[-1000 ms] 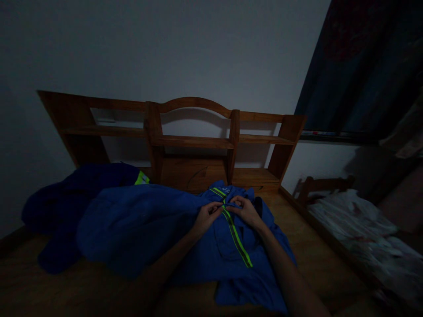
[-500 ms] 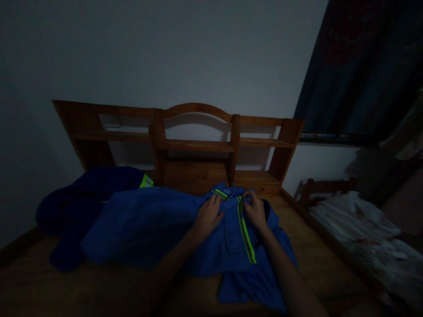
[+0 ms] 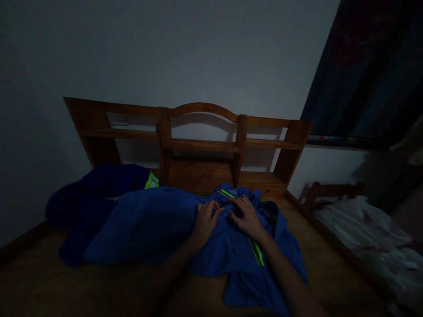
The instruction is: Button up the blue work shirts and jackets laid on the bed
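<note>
Blue cloth lies under both hands, and we record the left hand (image 3: 205,220) with its fingers bent and its thumb extended towards the right. The right hand (image 3: 245,215) is partly open, its thumb apart from its fingers, fingertips at the cloth. In this dim light we cannot tell whether either hand pinches a fold.

The blue garment (image 3: 211,259) is spread across the wooden surface (image 3: 317,251), in front of the shelved headboard (image 3: 200,144). Just beyond the right hand we read pale letters, "JP" (image 3: 233,191); any further characters we cannot make out. We note a yellow-green stripe (image 3: 225,193) beside the lettering and a longer stripe (image 3: 257,253) partly covered by the right forearm. The cloth is rumpled, bulging towards the left and gathered in loose folds on the right.

To the left we find a dark blue garment (image 3: 95,189), heaped, with a yellow-green band (image 3: 152,181) at its edge; the blue garment lies against it. The headboard is brown wood with an arched top rail, set before a plain pale wall (image 3: 198,53). At far right we observe a dark curtain (image 3: 370,75) with reddish patterning, and below it whitish plastic bags (image 3: 363,224) near a low wooden frame (image 3: 337,189).
</note>
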### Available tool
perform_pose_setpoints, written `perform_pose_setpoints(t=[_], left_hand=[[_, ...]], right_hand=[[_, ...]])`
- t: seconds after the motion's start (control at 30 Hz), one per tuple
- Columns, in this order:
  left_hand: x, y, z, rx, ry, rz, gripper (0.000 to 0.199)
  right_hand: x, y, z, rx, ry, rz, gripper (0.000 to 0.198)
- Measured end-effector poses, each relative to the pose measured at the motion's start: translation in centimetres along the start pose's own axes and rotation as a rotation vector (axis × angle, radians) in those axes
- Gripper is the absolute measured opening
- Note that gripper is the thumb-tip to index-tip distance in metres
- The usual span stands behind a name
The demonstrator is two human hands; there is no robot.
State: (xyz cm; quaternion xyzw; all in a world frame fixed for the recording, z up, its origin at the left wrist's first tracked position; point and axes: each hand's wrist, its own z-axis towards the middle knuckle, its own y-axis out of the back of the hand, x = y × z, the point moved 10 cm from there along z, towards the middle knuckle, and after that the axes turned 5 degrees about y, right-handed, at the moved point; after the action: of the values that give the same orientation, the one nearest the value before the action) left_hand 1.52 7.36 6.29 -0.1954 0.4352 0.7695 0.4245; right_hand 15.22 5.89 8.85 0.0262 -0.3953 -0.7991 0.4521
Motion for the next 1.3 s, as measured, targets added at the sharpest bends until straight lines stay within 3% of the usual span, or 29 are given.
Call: perform_pose_setpoints(t=[0.2, 0.33, 0.57, 0.7, 0.87, 1.1, 1.3], left_hand=[[-0.2, 0.0, -0.8, -0.013, 0.056, 0.015, 0.015], [1.4, -1.2, -0.9, 0.055, 0.133, -0.078, 0.012], [3.5, -1.9, -0.7, 0.047, 0.206, -0.266, 0.017], [4.5, -3.2, -0.4, 0.188, 0.273, -0.438, 0.026], [4.0, -3.5, -0.1, 0.295, 0.24, -0.554, 0.029], [4.0, -3.7, -0.3, 0.275, 0.278, -0.54, 0.03], [4.2, -3.2, -0.3, 0.133, 0.247, -0.421, 0.018]], right_hand=[[-0.3, -1.2, -0.2, 0.003, -0.059, 0.038, 0.016], [-1.7, -1.9, -0.5, 0.029, -0.093, 0.062, 0.017], [-2.3, -2.1, -0.6, 0.053, -0.157, 0.073, 0.016], [-2.1, -1.7, -0.5, 0.047, -0.184, 0.104, 0.017], [-2.5, -1.2, -0.8, 0.004, -0.244, 0.102, 0.026], [-2.4, -1.3, -0.8, 0.006, -0.238, 0.102, 0.026], [-2.5, -1.9, -0.8, 0.049, -0.223, 0.163, 0.015]])
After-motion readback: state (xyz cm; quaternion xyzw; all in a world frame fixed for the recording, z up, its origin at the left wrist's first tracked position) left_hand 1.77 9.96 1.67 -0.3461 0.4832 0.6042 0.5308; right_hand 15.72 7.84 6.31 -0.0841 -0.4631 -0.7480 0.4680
